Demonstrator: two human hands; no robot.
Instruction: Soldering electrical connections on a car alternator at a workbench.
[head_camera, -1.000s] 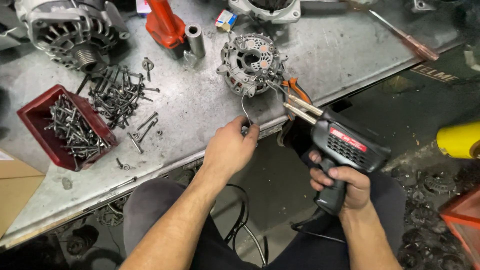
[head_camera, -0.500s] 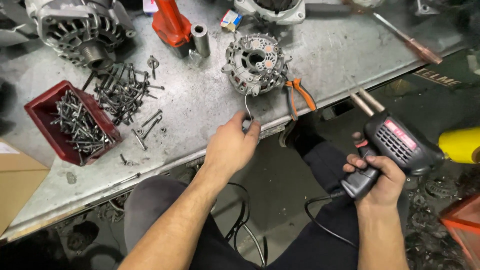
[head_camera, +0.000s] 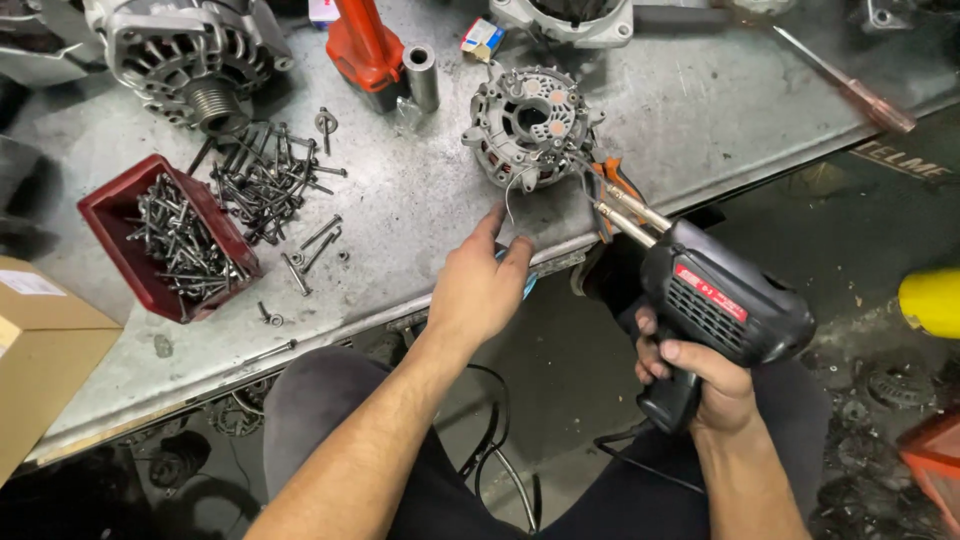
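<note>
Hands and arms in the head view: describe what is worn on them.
Both arms are bare to the frame's edge: no sleeves show. The left hand and the right hand wear no gloves. No watch, ring or bracelet is visible on either. Dark trousers cover the legs below them.

Black soldering gun (head_camera: 722, 305) with a red label stripe and pale metal tips, right of the grey, scuffed bench (head_camera: 420, 215). Silver-grey alternator housing (head_camera: 530, 125) with copper-toned spots. Dark red tray (head_camera: 120, 215) of dull steel bolts. Orange-handled pliers (head_camera: 612, 185). Yellow object (head_camera: 932, 302) far right of bench.
</note>
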